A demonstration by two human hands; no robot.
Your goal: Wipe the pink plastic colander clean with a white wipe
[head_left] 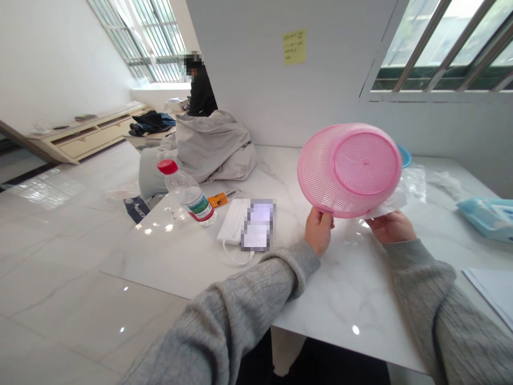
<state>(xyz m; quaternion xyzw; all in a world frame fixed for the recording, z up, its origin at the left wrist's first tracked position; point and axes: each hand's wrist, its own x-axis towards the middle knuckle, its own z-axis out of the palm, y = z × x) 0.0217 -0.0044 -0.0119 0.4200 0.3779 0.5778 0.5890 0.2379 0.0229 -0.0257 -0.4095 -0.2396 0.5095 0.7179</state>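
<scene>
A pink mesh basket [320,166] is held up above the table, tilted so that its oval underside faces me. My left hand [319,231] is closed on the near rim, thumb and fingers pinching the edge. Just below the basket's right side, my right hand [390,226] has its palm turned up and its fingers partly hidden. A thin white sheet [388,205], like a wipe or tissue, lies in that hand against the basket. The inside of the basket is out of sight.
A red-capped bottle [196,200], an orange item [218,200], a white power bank [232,222] and a phone [258,224] stand left. A blue wipes pack [487,218], paper [491,289] and clear plastic [414,182] lie right. A blue rim [404,156] shows behind the basket. A person [201,91] sits beyond.
</scene>
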